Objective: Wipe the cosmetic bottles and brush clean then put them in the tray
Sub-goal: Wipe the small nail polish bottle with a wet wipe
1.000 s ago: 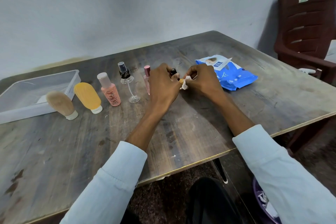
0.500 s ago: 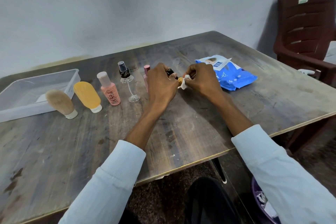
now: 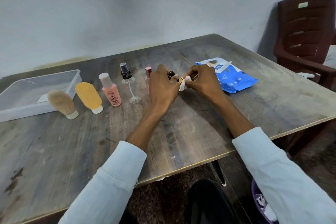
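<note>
My left hand (image 3: 162, 87) grips a small black-capped bottle (image 3: 172, 75) with a gold band, held above the table's middle. My right hand (image 3: 201, 81) pinches a white wipe (image 3: 184, 83) against that bottle's end. On the table to the left stand a pink slim bottle (image 3: 147, 73), partly behind my left hand, a clear spray bottle (image 3: 129, 82), a peach bottle (image 3: 110, 90), a yellow tube (image 3: 89, 97) and a tan brush (image 3: 61, 103). A clear plastic tray (image 3: 76, 76) lies at the far left.
A blue pack of wipes (image 3: 231, 76) lies just right of my hands. A dark red plastic chair (image 3: 307, 42) stands beyond the table's right corner. A purple bin (image 3: 260, 203) with crumpled wipes sits on the floor at lower right.
My hands have stayed together at the same spot, with small shifts of the fingers and wipe on the bottle. Everything else on the table is unmoved.
</note>
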